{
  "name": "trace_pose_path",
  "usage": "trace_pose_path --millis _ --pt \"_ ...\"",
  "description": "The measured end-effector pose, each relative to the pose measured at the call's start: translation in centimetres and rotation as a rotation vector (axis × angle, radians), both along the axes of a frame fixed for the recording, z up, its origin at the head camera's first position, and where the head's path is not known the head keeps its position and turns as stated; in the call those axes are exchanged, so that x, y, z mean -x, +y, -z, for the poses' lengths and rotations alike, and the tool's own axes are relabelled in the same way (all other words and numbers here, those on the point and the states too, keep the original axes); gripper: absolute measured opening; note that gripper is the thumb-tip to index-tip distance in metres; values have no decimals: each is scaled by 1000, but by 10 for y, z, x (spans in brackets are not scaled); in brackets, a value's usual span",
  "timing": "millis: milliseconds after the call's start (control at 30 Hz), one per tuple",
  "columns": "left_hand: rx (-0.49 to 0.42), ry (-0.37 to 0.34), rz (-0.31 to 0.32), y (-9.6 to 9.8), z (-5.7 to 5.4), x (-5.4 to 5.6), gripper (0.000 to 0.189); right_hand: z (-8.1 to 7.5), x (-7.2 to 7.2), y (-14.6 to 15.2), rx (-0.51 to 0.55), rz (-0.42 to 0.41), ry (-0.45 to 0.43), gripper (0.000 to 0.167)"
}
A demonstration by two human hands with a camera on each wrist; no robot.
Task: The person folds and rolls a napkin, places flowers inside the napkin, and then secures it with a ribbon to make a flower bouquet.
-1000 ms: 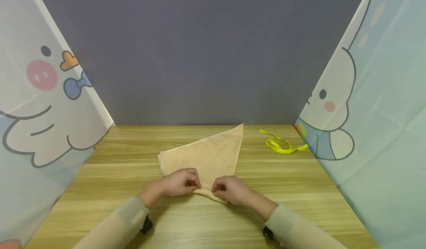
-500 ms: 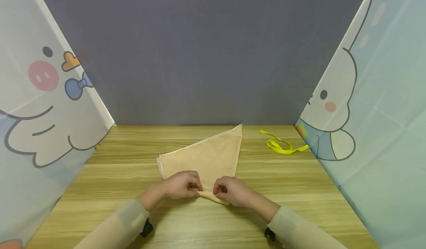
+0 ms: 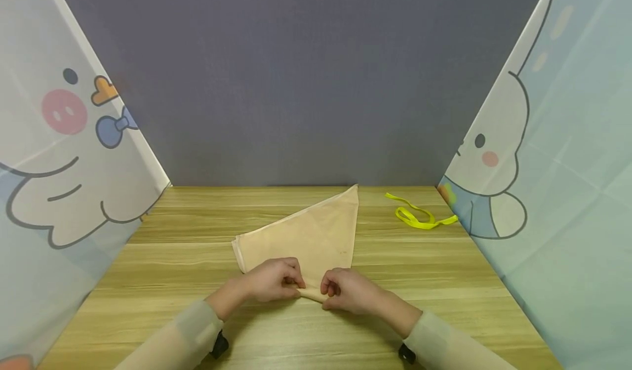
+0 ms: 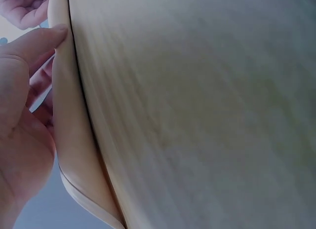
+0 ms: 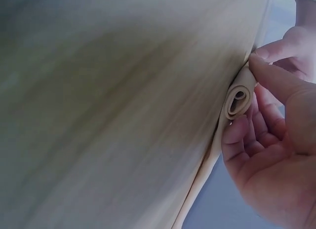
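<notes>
A thin beige cloth [image 3: 306,233] lies folded on the wooden table, its pointed corner towards the back wall. Along its near edge runs a narrow roll [image 3: 311,293]. My left hand [image 3: 276,280] pinches this roll from the left, thumb on the near side and fingers curled over it. Close beside it on the right, my right hand [image 3: 349,291] grips the roll's right end between thumb and fingers. The right wrist view shows the spiral layers of the rolled end [image 5: 244,81] by the right hand's fingers. In the left wrist view, the thumb [image 4: 47,37] presses on the cloth.
A bright yellow ribbon [image 3: 419,224] lies loosely looped at the back right of the table [image 3: 173,271]. A grey panel [image 3: 306,84] stands behind, with cartoon-printed sheets at left [image 3: 29,112] and right [image 3: 582,194].
Both hands have shifted slightly towards me and to the right, still on the roll. The cloth's left corner has slid nearer me, and its far tip a little to the left.
</notes>
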State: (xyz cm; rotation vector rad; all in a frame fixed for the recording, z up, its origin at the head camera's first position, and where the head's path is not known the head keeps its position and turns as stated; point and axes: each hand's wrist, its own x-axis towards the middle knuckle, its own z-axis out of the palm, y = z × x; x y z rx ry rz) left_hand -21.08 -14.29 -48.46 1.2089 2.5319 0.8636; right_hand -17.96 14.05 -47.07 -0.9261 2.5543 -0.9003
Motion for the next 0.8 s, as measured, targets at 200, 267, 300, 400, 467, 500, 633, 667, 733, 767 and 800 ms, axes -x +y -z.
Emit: trace_pose_path --millis 200,267,300,400,467,500,633,667,733,767,800 --pt "-28 -19 25 -3 -2 0 10 -1 -1 5 18 0 -9 12" --pt "-29 -17 33 -3 -2 0 11 0 -1 7 16 -15 19 11" --pt "-27 -15 36 -3 -2 0 11 1 -1 7 12 -25 39 12" --pt "-24 -17 36 -2 -1 0 11 2 -1 7 -3 -55 101 15" --pt "-25 -12 36 -2 -1 0 11 3 -1 8 -19 -67 134 14" --pt "-28 -6 38 -2 -1 0 11 2 0 8 -23 -65 134 12" --pt "-34 6 35 -2 -2 1 12 1 1 10 -22 -37 80 5" --pt "-34 -3 28 -2 -3 1 12 1 2 10 -15 -25 55 5" --pt "-40 -25 16 -2 -2 2 13 2 3 12 2 -7 14 4" --pt "-45 -44 3 -3 -3 2 14 2 4 12 11 1 -1 4" --pt "-52 -66 -12 -3 -2 3 14 3 5 13 18 9 -10 4"
